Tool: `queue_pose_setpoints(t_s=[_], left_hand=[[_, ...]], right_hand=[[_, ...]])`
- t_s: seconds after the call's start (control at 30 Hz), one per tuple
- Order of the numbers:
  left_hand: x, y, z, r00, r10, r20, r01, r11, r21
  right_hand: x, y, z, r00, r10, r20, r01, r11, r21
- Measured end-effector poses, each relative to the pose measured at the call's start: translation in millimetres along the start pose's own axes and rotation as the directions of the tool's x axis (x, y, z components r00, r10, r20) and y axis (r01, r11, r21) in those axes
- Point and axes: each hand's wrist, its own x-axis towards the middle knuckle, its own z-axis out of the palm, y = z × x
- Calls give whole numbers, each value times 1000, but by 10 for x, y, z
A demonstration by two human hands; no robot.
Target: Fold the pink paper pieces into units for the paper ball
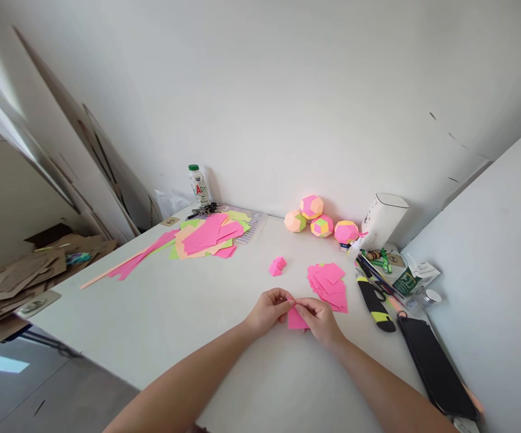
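Item, left hand [268, 311]: thumb and forefinger pinching the upper left corner of a pink paper sheet [297, 321]. Item, right hand [322, 320]: thumb and fingers pinching the same sheet along its top, fingertips close beside those of the left. The sheet lies between the two hands, its lower part hanging free toward six o'clock; whether it touches the white table [174, 313] cannot be told. Directions hereafter are read from this sheet, twelve toward the wall [242, 90]. At eleven, near: one small folded pink piece [277, 266]. At two, near: a loose, overlapping stack of pink sheets [330, 287]. Between twelve and one, by the wall: four faceted paper balls [311, 207] in pink, peach, yellow and green, grouped close. Between one and two: a white paper cylinder [383, 221], upright, slightly tilted. At three: a black-and-yellow tool [375, 304]; beyond it, a small clear jar [430, 297] with a pale lid. At four: a flat black rectangular device [438, 367]. At ten: a spread pile of pink, peach and green paper [208, 236]; farther out, long paper strips [145, 255]. Between ten and eleven: a white bottle [199, 187], green cap, upright, with dark keys [204, 210] at its base. At nine, beyond the table: brown cardboard pieces [21, 273], heaped.
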Motion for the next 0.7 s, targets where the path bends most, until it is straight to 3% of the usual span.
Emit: queue_pose_setpoints(t_s=[0.27,0.7], left_hand=[[-30,55,30,999,-34,-10,34,999,7],[-12,49,7,998,19,-62,-22,999,-37]], right_hand=[[-10,-14,8,1000,8,3,-8,1000,13],[-7,-11,-2,998,46,-44,-46,999,11]])
